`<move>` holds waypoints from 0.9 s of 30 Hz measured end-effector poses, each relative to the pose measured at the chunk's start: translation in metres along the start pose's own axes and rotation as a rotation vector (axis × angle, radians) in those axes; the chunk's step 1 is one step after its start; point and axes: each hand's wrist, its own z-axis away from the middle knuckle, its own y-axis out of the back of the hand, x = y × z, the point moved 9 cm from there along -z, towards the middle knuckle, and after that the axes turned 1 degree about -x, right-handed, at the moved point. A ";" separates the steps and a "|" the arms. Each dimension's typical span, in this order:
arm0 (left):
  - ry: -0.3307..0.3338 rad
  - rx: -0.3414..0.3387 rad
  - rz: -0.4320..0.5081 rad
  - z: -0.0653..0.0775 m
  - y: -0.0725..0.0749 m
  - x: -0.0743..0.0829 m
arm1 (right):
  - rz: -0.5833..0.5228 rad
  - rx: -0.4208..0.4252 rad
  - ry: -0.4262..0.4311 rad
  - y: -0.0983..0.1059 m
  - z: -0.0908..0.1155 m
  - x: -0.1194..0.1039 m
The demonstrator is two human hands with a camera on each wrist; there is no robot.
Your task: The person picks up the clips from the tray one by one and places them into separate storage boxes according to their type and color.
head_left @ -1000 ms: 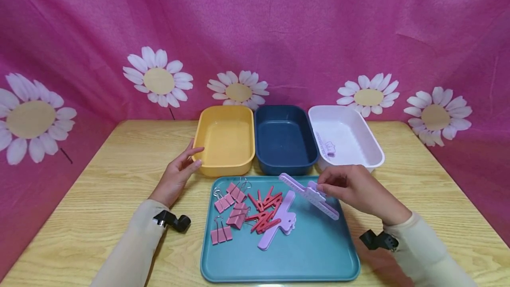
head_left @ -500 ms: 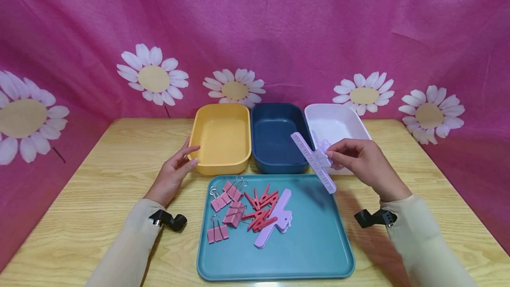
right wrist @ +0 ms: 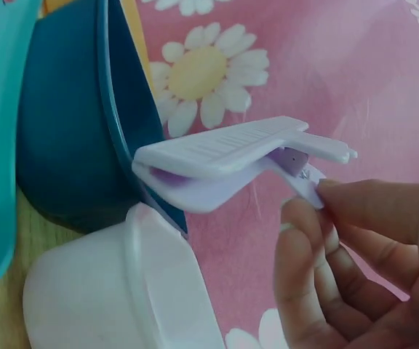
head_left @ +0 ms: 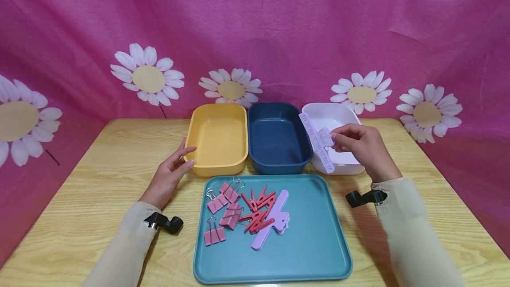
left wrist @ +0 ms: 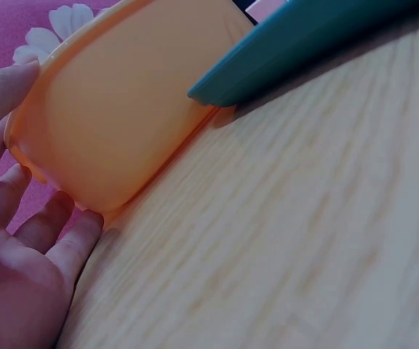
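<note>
My right hand pinches a lilac bag clip by its handle, between thumb and fingertips. The long ruler-marked bar of this clip overlaps the left rim of the white bin in the head view. My left hand lies at the near left corner of the yellow bin, its relaxed fingers against the bin's side and rim. On the teal tray lie another lilac bag clip, several red clothespins and several pink binder clips.
A dark blue bin stands between the yellow and white ones, all in a row behind the tray. The wooden table ends at a magenta cloth printed with daisies.
My right hand has carried the lilac bag clip up from over the tray to the white bin, turning it to show its ruler-marked face. The left hand keeps its place at the yellow bin.
</note>
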 end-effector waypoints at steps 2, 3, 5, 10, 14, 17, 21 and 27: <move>0.003 0.000 -0.001 0.000 0.000 0.000 | -0.046 0.021 -0.015 0.003 -0.005 0.004; 0.007 0.000 -0.002 0.000 0.000 0.000 | -0.068 0.029 -0.021 0.005 -0.007 0.006; 0.012 0.000 -0.004 0.001 0.000 -0.001 | -0.118 0.053 -0.037 0.009 -0.011 0.009; 0.019 0.005 -0.015 0.001 0.001 -0.002 | -0.285 0.081 -0.088 0.017 -0.020 0.015; 0.009 0.000 -0.009 0.000 0.000 -0.003 | -0.323 0.123 -0.134 0.023 -0.024 0.022; 0.007 -0.002 0.001 0.000 -0.001 -0.003 | -0.295 0.152 -0.155 0.026 -0.027 0.027; 0.017 0.003 0.008 0.000 -0.002 -0.005 | -0.261 0.161 -0.172 0.028 -0.028 0.032; -0.002 0.004 -0.013 0.001 0.000 -0.001 | -0.276 0.182 -0.145 0.030 -0.029 0.037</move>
